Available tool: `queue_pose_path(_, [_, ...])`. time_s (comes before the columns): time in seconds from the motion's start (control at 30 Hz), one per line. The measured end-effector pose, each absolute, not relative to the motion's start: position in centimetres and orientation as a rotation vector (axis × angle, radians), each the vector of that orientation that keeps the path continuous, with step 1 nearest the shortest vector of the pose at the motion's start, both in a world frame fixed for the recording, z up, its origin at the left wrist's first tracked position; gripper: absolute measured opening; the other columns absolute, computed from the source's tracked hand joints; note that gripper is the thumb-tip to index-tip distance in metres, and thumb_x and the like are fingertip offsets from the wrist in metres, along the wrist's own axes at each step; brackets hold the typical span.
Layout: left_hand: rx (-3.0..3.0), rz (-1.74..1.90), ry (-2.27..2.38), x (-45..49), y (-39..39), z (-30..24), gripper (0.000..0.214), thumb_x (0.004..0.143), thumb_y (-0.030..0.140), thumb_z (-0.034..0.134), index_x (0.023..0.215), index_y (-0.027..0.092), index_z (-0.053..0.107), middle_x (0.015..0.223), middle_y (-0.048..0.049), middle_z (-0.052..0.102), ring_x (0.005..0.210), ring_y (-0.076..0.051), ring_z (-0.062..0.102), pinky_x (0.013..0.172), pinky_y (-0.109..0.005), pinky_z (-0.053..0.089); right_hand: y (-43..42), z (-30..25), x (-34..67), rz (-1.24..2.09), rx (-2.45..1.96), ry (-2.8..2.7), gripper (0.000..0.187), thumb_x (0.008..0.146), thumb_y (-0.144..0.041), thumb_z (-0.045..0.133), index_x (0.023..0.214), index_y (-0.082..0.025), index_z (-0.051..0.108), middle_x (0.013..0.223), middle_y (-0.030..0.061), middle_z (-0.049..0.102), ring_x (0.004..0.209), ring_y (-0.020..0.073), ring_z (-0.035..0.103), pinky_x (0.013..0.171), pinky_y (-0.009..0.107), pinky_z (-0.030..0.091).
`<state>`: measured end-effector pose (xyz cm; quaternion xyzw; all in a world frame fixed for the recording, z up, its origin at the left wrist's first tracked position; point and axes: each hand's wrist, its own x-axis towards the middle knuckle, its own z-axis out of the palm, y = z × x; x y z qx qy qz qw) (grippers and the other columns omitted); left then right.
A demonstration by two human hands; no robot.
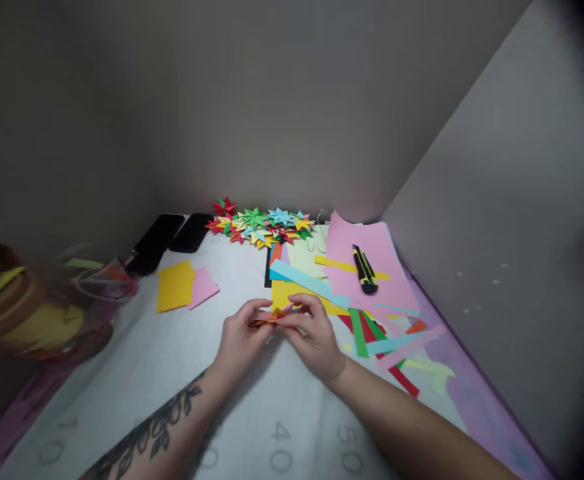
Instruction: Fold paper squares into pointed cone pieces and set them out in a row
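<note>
Between my two hands, above the white table covering (pixel 172 373), is a small folded paper piece (pixel 275 316) in orange-yellow and pink. My left hand (pixel 247 327) pinches its left side with thumb and fingers. The fingertips of my right hand (pixel 315 333) close on its right side. Fingers hide much of the piece, so its full shape does not show. Just behind my hands lies a yellow paper sheet (pixel 285 293). Cut paper strips (pixel 359 332) in several colours spread beside my right hand.
Folded paper stars (pixel 255 218) are heaped at the back. A black-and-yellow utility knife (pixel 365 270) lies on pink sheets (pixel 357 233). To the left are yellow square papers (pixel 175 287), pink papers (pixel 203 288), two dark phones (pixel 191 233), and a brown bag-like object (pixel 2 300).
</note>
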<state>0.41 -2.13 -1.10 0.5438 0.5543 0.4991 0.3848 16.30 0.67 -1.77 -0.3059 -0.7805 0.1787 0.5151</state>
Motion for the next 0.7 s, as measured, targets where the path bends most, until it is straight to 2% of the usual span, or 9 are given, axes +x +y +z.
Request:
queue_pose_path(0.17, [1.61,1.308,1.454,-0.02,-2.29,-1.55,0.025,0.076,0.016,0.061,0.101,0.02,0.06,0.089,-0.0013,0.073,0.078,-0.014,0.069,0.069,-0.023,0.056,0.65,-1.65,16.25,0.561,-0.8,-1.872,0.011,0.084,-0.016,0.059,0.089,-0.023,0.064,0.109,0.0084,0.051,0.107,0.0221,0.053,0.09,0.039,0.048])
queue_pose_path(0.43, [1.832,1.358,1.497,0.55,-2.32,-1.96,0.028,0.077,0.012,0.056,0.103,0.021,0.061,0.096,-0.0026,0.072,0.082,-0.015,0.069,0.073,-0.025,0.056,0.77,-1.38,16.62,0.669,-0.856,-1.817,0.012,0.086,-0.018,0.053,0.081,-0.021,0.063,0.105,0.0082,0.054,0.106,0.0216,0.053,0.093,0.039,0.045])
queue_pose_path(0.6, [1.893,1.279,1.566,0.6,-2.28,-1.96,0.024,0.079,0.014,0.055,0.1,0.021,0.063,0.098,-0.0039,0.072,0.087,-0.017,0.069,0.079,-0.028,0.055,0.98,-1.38,16.11,0.859,-0.936,-1.684,0.011,0.081,-0.018,0.057,0.07,-0.02,0.061,0.098,0.0066,0.055,0.102,0.0205,0.055,0.088,0.036,0.046])
queue_pose_path(0.7, [1.845,1.269,1.586,0.61,-2.23,-1.94,0.024,0.078,0.017,0.056,0.101,0.022,0.062,0.097,-0.0041,0.072,0.085,-0.018,0.07,0.078,-0.028,0.055,1.11,-1.75,15.83,0.933,-0.937,-1.592,0.005,0.077,-0.017,0.061,0.074,-0.021,0.058,0.096,0.005,0.056,0.1,0.0197,0.055,0.078,0.032,0.049])
